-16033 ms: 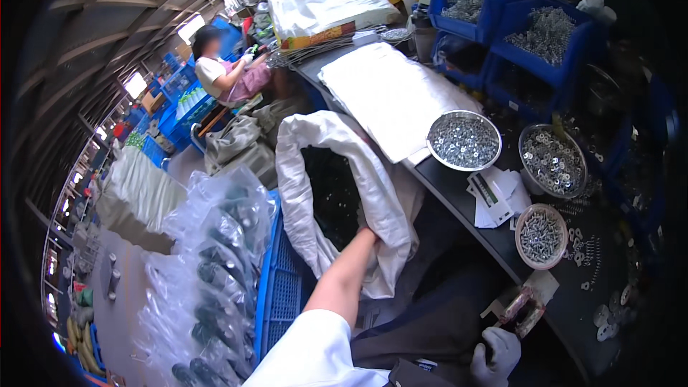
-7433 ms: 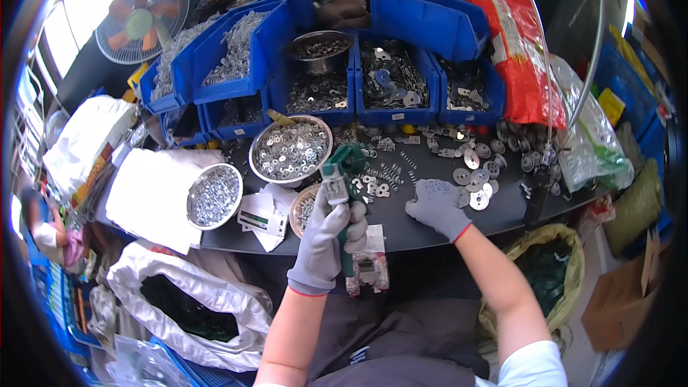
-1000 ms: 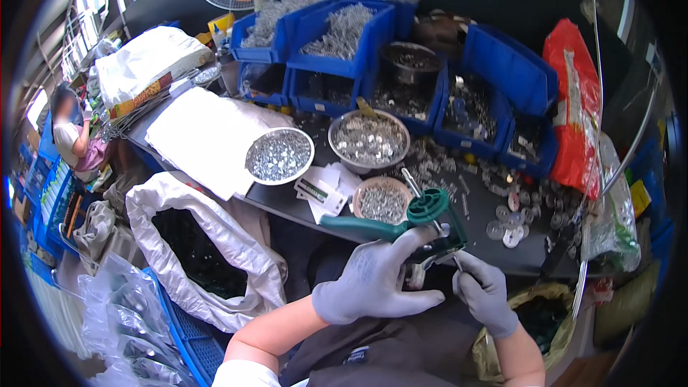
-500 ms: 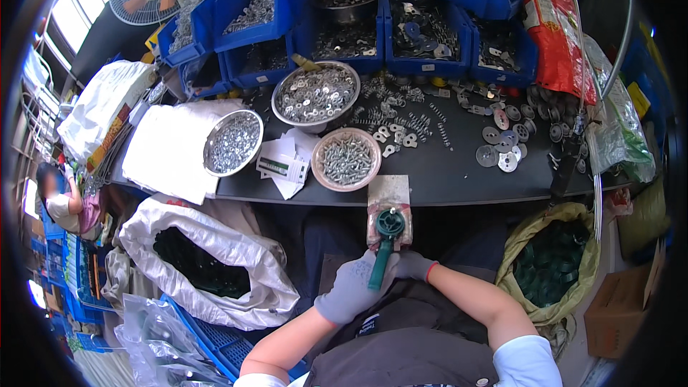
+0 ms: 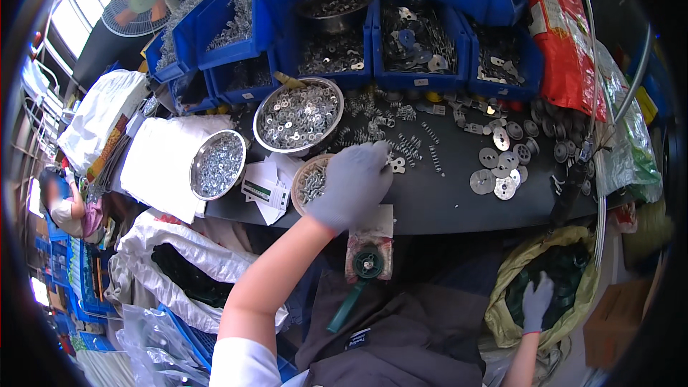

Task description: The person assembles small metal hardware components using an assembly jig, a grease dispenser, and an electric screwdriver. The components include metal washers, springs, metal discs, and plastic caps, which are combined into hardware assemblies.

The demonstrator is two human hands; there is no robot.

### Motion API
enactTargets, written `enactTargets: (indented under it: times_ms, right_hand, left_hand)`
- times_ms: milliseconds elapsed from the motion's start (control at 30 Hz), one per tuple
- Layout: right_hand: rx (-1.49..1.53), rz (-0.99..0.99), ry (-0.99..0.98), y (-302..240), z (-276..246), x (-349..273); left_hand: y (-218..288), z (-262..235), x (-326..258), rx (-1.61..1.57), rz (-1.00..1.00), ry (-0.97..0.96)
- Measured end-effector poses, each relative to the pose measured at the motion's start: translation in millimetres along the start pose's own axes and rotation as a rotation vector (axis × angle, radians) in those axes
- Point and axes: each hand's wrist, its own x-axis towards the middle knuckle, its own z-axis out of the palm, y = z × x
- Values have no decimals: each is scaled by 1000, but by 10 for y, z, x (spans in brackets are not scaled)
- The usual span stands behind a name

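Observation:
My left hand [image 5: 351,185], in a grey glove, reaches over the table beside the small metal plates [image 5: 395,164]. Its fingers bend down and away, so their grip is hidden. Under its palm is a pink-rimmed bowl of screws [image 5: 309,188], partly covered. My right hand [image 5: 537,304], also gloved, lies with its fingers apart on dark green plastic parts [image 5: 522,288] inside a yellow woven sack [image 5: 497,313]. Between the hands, a green plastic part with a round head and long handle [image 5: 349,305] rests untouched on a small block [image 5: 383,221] at the table edge.
Steel bowls of washers [image 5: 297,116] and small metal bits [image 5: 218,165] stand at left. Loose springs [image 5: 410,145] and metal discs [image 5: 504,172] lie on the table. Blue bins [image 5: 423,80] line the back. A white sack [image 5: 136,244] sits lower left; a person [image 5: 68,204] is far left.
Both hands have left the green handled part on the block. My left hand has moved forward over the table; my right hand has gone right into the yellow sack. The handle now slants left.

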Motion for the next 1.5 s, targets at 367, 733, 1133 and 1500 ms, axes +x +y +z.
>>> enactTargets:
  times_ms: [367, 733, 1133, 1500]
  right_hand:
    - [486, 329, -31, 249, 47, 205]
    - [929, -57, 295, -2435, -1466, 245]
    - [834, -1004, -173, -3540, -1539, 522]
    - [217, -901, -3, -3128, -1063, 444]
  left_hand:
    - [102, -310, -123, -353, 82, 66]
    - [13, -101, -1246, -400, 206, -64]
    - [42, 13, -1316, -503, 106, 54]
    - [-87, 90, -1343, -749, 12, 6]
